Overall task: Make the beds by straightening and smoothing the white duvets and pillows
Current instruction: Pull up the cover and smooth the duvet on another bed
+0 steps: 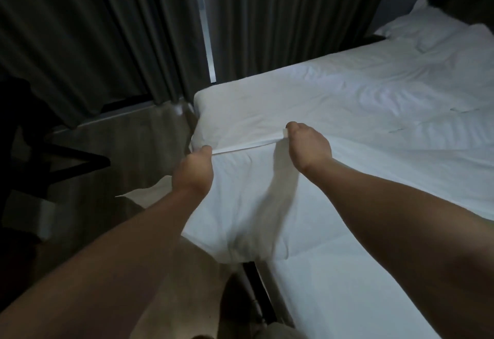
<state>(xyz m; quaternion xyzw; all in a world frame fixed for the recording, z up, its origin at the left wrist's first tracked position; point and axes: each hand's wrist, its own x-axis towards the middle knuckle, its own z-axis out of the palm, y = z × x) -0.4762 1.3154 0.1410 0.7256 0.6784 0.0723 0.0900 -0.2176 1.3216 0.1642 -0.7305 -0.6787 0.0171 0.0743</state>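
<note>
Dim room, dark curtains [107,31] drawn behind the bed [347,298], grey floor [128,135] to your left. You're at what looks like the foot end, w/ the white duvet [347,103] spread toward the pillow [427,28] at the far right.

Both hands are on the duvet's near hem. Your left hand [193,171] is at the corner by the bed edge and your right hand [307,146] is further in. Fingers are curled under and clamped on the fabric, thumbs on top, fingertips hidden beneath. The hem runs taut btwn the two grips, and the cloth below sags toward you.

Risks from here, as I judge it:
- Pull harder w/ one hand and the duvet goes on skewed, so one side overhangs.
- Tug too far toward you and the top end drags away from the pillow.
- The middle has wrinkles, and a straight pull prob won't clear them w/o a shake or a flat-hand pass.
- A white corner [149,191] hangs low on the left and could brush the floor if you drop that side.
</note>
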